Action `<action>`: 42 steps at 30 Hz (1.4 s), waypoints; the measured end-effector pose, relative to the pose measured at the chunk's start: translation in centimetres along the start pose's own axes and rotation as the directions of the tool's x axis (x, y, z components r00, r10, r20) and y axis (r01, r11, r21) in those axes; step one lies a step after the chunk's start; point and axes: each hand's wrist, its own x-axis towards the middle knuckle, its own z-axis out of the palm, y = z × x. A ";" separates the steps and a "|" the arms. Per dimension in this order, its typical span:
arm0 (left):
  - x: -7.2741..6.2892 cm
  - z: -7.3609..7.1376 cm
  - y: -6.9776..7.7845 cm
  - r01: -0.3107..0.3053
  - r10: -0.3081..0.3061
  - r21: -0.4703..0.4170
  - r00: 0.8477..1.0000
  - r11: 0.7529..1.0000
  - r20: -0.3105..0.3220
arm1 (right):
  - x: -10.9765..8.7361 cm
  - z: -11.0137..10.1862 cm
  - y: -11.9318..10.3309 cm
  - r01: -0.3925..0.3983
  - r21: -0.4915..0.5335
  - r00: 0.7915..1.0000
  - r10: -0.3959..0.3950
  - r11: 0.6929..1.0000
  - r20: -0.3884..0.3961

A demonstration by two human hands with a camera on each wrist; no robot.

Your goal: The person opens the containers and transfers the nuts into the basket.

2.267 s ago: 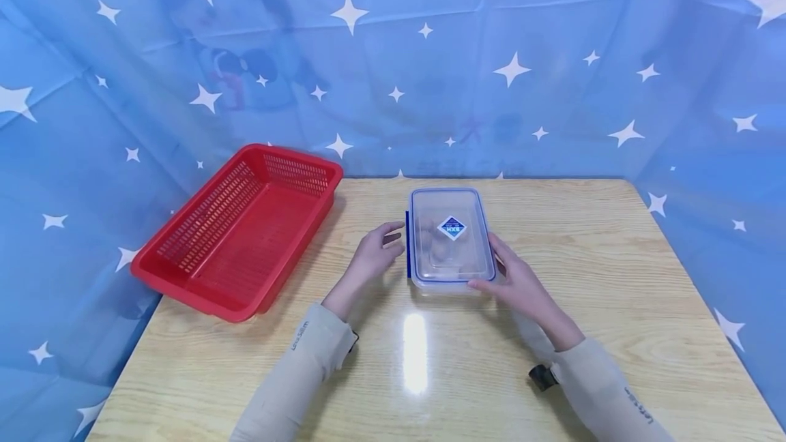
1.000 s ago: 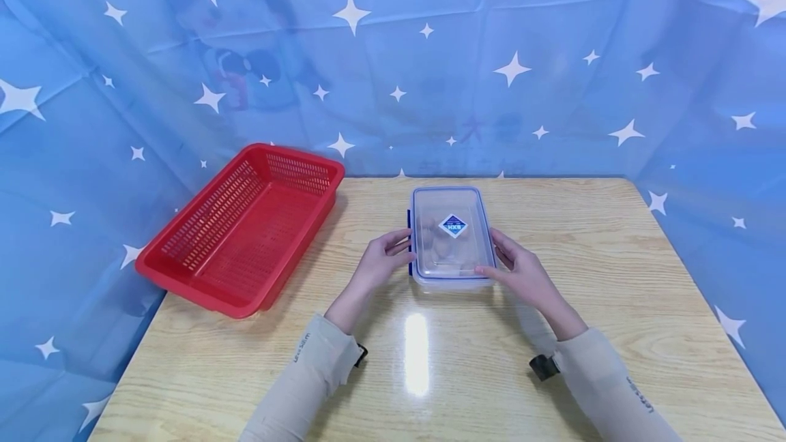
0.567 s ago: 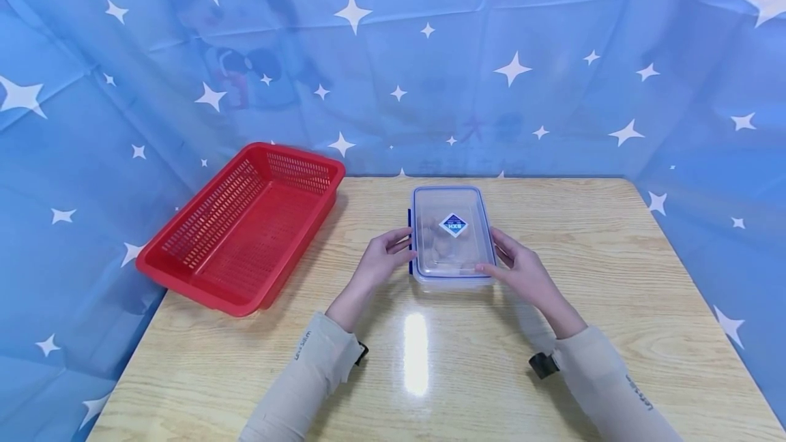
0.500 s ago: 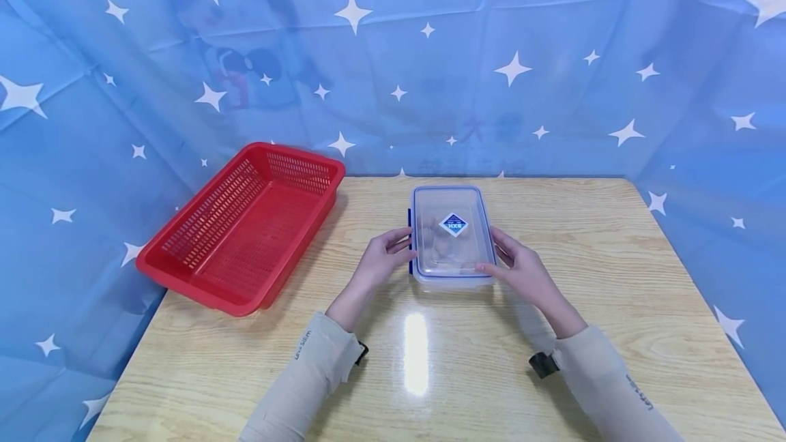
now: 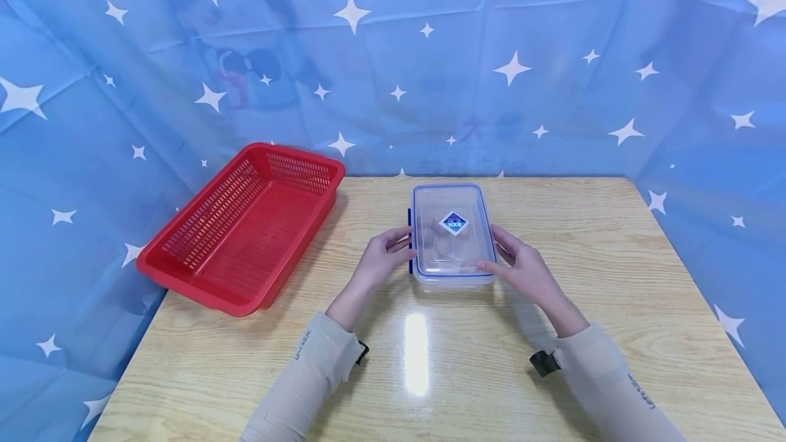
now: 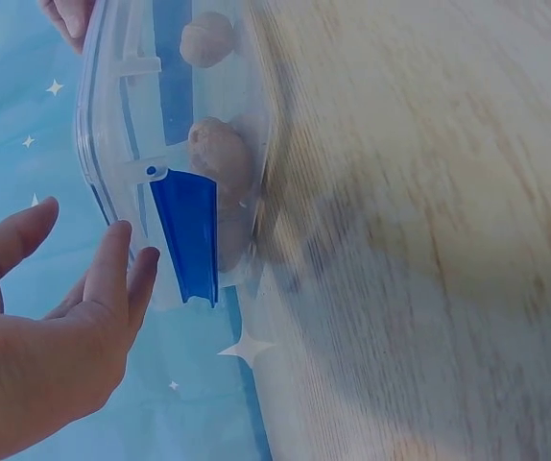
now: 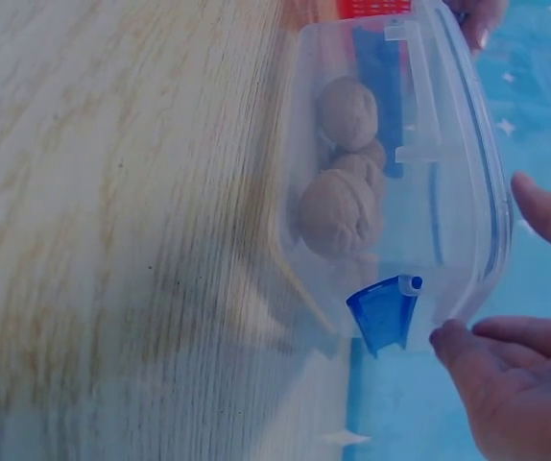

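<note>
In the head view, a clear lidded food container (image 5: 451, 251) with a blue-edged lid and a diamond label stands on the table. Several walnuts (image 7: 338, 211) show through its wall. My left hand (image 5: 377, 263) is at its left side, fingertips by the long side; in the left wrist view the fingers are fairly straight and the thumb is held away. A blue latch (image 6: 189, 235) hangs down there. My right hand (image 5: 522, 271) is at the near right corner, fingers along the side, thumb near the lid edge. Another blue latch (image 7: 384, 312) hangs loose on the right side.
A red perforated plastic basket (image 5: 245, 237) stands at the left of the wooden table (image 5: 589, 237). A blue star-patterned curtain (image 5: 393, 60) hangs behind and at both sides. A black wrist camera (image 5: 544, 363) sits by the right sleeve.
Since the oldest frame, my left hand has moved right, up to the container's side. My right thumb has shifted slightly away from me. The last half second shows the lid a touch farther up.
</note>
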 end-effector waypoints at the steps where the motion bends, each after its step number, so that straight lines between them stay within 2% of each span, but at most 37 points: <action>1: 0.0 0.0 0.0 0.001 -0.001 0.001 1.000 1.000 -0.001 | 0.0 0.0 0.0 0.001 0.003 1.000 -0.001 1.000 0.000; 8: -0.1 0.1 0.2 -0.018 0.018 0.009 1.000 1.000 -0.011 | 0.0 -0.1 -0.2 0.009 0.008 1.000 -0.009 1.000 -0.004; 24: -0.2 0.2 0.8 -0.062 0.063 0.088 0.998 0.994 -0.017 | -0.1 -0.6 -0.5 0.011 0.000 0.999 -0.011 1.000 -0.045; 42: -0.4 -0.1 2.0 -0.114 0.120 0.091 0.991 0.989 -0.064 | 0.1 -0.8 -1.7 0.052 0.043 0.993 -0.047 0.998 -0.107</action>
